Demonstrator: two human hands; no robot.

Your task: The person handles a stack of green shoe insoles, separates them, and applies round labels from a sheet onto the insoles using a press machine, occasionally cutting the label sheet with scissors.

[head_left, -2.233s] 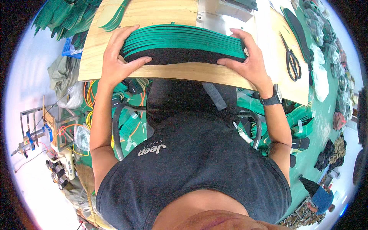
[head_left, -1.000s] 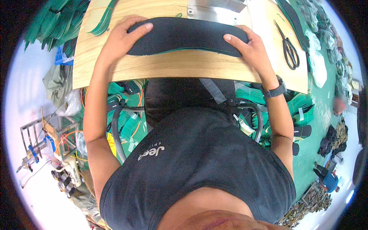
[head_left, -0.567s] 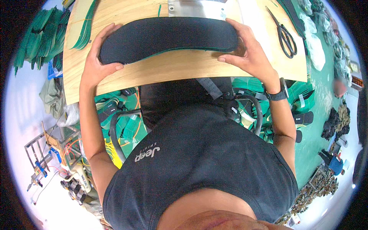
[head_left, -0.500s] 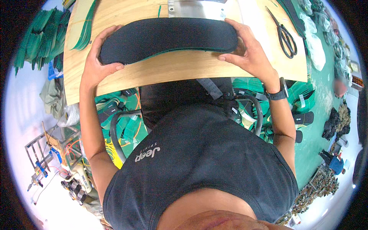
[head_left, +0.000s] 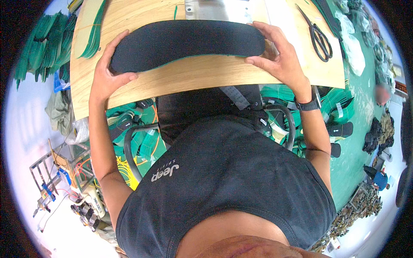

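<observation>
A black insole (head_left: 189,43) with a thin green edge stretches crosswise between my hands, over the wooden table. My left hand (head_left: 106,76) is closed around its left end, thumb at the near edge and fingers at the far side. At the other end, my right hand (head_left: 285,60) grips with fingers at the far edge and thumb near the lower edge. The insole's underside is hidden from view. Beyond it, a metal plate (head_left: 215,9) lies partly covered on the table.
Black-handled scissors (head_left: 319,41) lie on the wooden table (head_left: 193,75) at the right. Green-edged strips (head_left: 95,32) rest at the far left. Stacks of green insoles (head_left: 43,47) stand beyond the left edge, with more bundles (head_left: 340,105) below the table. White plastic bags (head_left: 355,56) sit at right.
The insole has tipped slightly, so less of its green edge shows, and it has shifted a little to the left. Both hands keep their hold; my right wrist has turned slightly.
</observation>
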